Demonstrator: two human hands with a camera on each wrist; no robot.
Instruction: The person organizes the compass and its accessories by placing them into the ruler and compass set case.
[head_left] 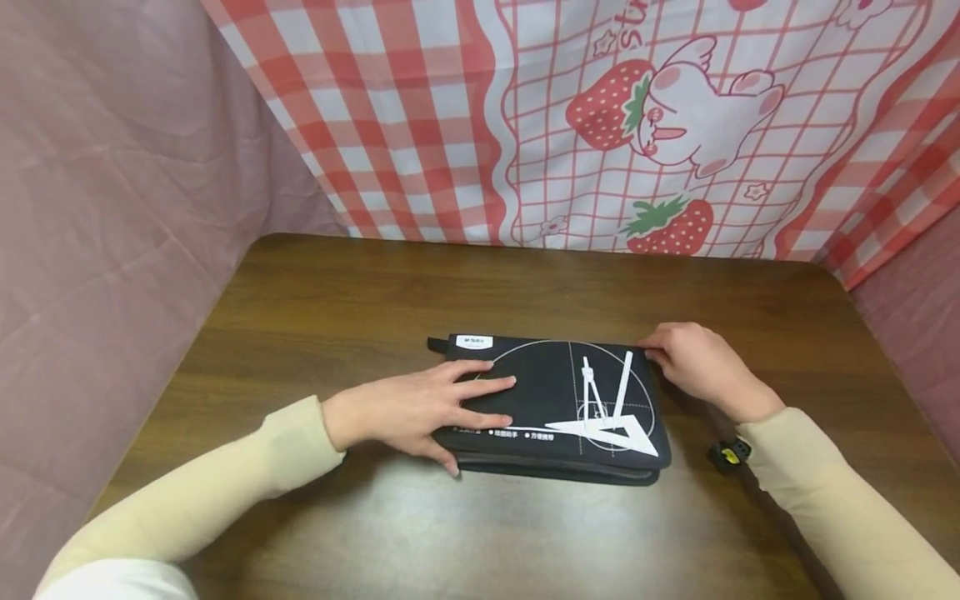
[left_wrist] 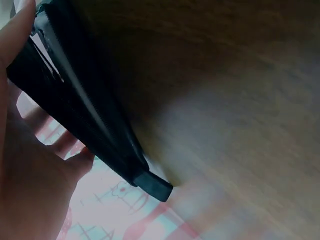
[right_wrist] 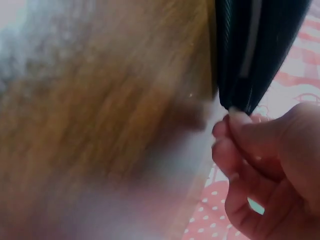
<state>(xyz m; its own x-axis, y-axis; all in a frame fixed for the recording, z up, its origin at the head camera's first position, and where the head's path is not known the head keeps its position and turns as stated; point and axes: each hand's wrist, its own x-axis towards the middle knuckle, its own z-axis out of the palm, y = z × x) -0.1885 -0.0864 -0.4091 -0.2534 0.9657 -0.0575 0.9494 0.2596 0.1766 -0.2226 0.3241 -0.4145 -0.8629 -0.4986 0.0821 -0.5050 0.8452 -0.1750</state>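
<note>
A flat black zip case (head_left: pixel 536 375) lies on the table, printed in white with a compass, ruler and set square. A short fabric tab (head_left: pixel 437 344) sticks out at its far left corner. My left hand (head_left: pixel 416 408) rests on the case's left part, fingers spread over the cover and thumb by the front edge. In the left wrist view, the zipper edge (left_wrist: pixel 92 107) shows a gap between its two sides near the thumb. At the far right corner my right hand (head_left: pixel 701 367) pinches with thumb and curled fingers; its fingertips hide what lies between them.
The brown wooden table (head_left: pixel 525 292) extends around the case. Behind it hangs a red and white checked cloth (head_left: pixel 420 125) with strawberries. Pink cloth (head_left: pixel 127 208) hangs at the left. A small black and yellow device (head_left: pixel 729 455) is by the right wrist.
</note>
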